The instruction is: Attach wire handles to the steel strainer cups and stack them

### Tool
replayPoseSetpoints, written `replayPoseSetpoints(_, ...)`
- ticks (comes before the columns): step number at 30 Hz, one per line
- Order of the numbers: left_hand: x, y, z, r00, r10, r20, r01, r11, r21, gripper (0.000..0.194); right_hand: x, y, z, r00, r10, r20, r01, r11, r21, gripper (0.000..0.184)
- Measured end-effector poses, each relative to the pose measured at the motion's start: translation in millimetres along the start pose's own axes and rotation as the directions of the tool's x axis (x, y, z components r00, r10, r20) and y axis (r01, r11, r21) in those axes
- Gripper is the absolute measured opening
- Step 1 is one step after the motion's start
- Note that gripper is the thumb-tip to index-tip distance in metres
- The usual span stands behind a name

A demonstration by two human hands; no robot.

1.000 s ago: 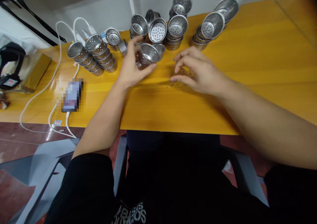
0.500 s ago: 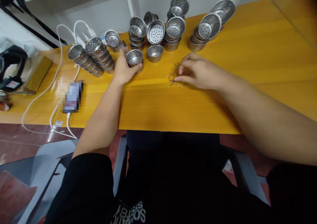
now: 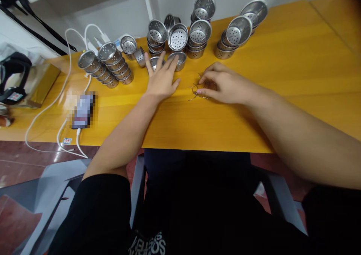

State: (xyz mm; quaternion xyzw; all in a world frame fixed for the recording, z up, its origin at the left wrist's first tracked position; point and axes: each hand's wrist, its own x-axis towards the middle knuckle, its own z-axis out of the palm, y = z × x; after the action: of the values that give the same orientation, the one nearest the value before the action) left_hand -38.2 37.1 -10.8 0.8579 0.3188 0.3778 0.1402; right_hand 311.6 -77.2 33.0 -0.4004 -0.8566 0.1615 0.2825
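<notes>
Head view: A person in a black shirt sits at a yellow wooden desk (image 3: 197,129), both bare hands above its near half. The left hand (image 3: 161,77), palm down with fingers fanned and grasping nothing, reaches over two perforated metal cups, a left cup (image 3: 152,62) and a right cup (image 3: 180,62), which stand side by side between the desk's middle and its far edge. Whether the fingertips touch the rims cannot be told.

The right hand (image 3: 222,84) curls over thin bent wire pieces (image 3: 194,92), which lie about midway between the near and far edges. Whether thumb and fingers pinch the wire cannot be made out.

Toward the far edge, more metal cups crowd in nested stacks. An upright stack (image 3: 198,38) rises behind the right hand, a leaning stack (image 3: 234,38) stands farther right, and two slanting stacks (image 3: 108,69) sit left of the left hand. Between them and that hand, a single cup (image 3: 140,57) lies on its side.

A phone (image 3: 84,110) with a white cable (image 3: 78,136) plugged in rests near the desk's near edge, toward its left end, where a box (image 3: 46,85) carries a black strapped device (image 3: 17,72).
</notes>
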Motion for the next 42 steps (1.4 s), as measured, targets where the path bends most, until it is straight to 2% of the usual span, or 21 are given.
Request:
replayPoseSetpoints(2, 0, -8, 2.7, 1.0, 0.003, 0.007, -0.002, 1.0, -0.029, 0.084, 0, 1, 0, 1.0, -0.013, 0.002, 0.013, 1.0, -0.003, 0.056)
replayPoseSetpoints(6, 1, -13, -1.0, 0.998, -0.057, 0.009, 0.057, 0.997, 0.057, 0.037, -2, 1, 0, 1.0, -0.002, -0.008, 0.002, 1.0, 0.023, 0.051)
replayPoseSetpoints(9, 0, -3, -2.4, 0.999, -0.042, 0.031, 0.038, 0.989, 0.14, 0.024, -2, 0, 0, 0.999, -0.011, -0.031, 0.011, 1.0, 0.019, 0.052)
replayPoseSetpoints(12, -4, 32, -7.6, 0.996, 0.014, 0.087, -0.027, 0.988, 0.15, 0.024, -2, -8, -3, 0.996, -0.044, -0.079, 0.046, 0.999, 0.023, 0.061)
replayPoseSetpoints(16, -12, 98, -18.2, 0.966, 0.155, 0.207, -0.168, 0.985, 0.047, 0.023, -3, -34, -14, 0.988, -0.04, -0.147, 0.055, 0.993, 0.102, 0.07)
replayPoseSetpoints(19, -15, 133, -22.2, 0.963, 0.1, 0.25, -0.095, 0.995, -0.03, 0.014, -4, -55, -22, 0.987, -0.011, -0.158, 0.032, 0.991, 0.13, 0.077)
replayPoseSetpoints(21, -15, 143, -23.4, 0.964, 0.053, 0.261, -0.04, 0.998, -0.055, 0.014, -4, -61, -24, 0.986, -0.037, -0.163, 0.058, 0.99, 0.127, 0.074)
replayPoseSetpoints(23, -15, 143, -23.8, 0.969, 0.027, 0.245, -0.005, 0.996, -0.091, 0.021, -2, -60, -23, 0.985, -0.089, -0.148, 0.107, 0.987, 0.118, 0.066)
replayPoseSetpoints(25, -17, 137, -21.7, 0.978, -0.013, 0.207, 0.045, 0.988, -0.149, 0.03, -1, -56, -20, 0.982, -0.126, -0.141, 0.142, 0.983, 0.112, 0.067)
replayPoseSetpoints(28, -20, 118, -10.7, 0.981, -0.122, 0.153, 0.159, 0.952, -0.261, 0.072, -1, -51, -18, 0.979, -0.099, -0.176, 0.121, 0.986, 0.117, 0.068)
replayPoseSetpoints(30, -21, 101, 0.4, 0.975, -0.171, 0.142, 0.209, 0.925, -0.319, 0.092, -2, -51, -17, 0.982, -0.064, -0.178, 0.087, 0.988, 0.126, 0.063)
replayPoseSetpoints(33, -20, 77, 13.2, 0.982, -0.147, 0.117, 0.181, 0.912, -0.368, 0.098, -4, -55, -13, 0.986, -0.068, -0.155, 0.091, 0.986, 0.142, 0.059)
replayPoseSetpoints(36, -18, 64, 16.4, 0.992, -0.097, 0.086, 0.123, 0.909, -0.398, 0.099, -4, -59, -9, 0.988, -0.095, -0.124, 0.119, 0.973, 0.197, 0.059)
replayPoseSetpoints(39, -17, 66, 14.0, 0.99, -0.093, 0.104, 0.13, 0.885, -0.448, 0.097, -4, -60, -7, 0.991, -0.128, -0.042, 0.134, 0.962, 0.239, 0.065)
replayPoseSetpoints(42, -17, 72, 11.1, 0.975, -0.135, 0.175, 0.201, 0.869, -0.452, 0.096, -4, -59, -6, 0.99, -0.142, 0.002, 0.138, 0.964, 0.228, 0.064)
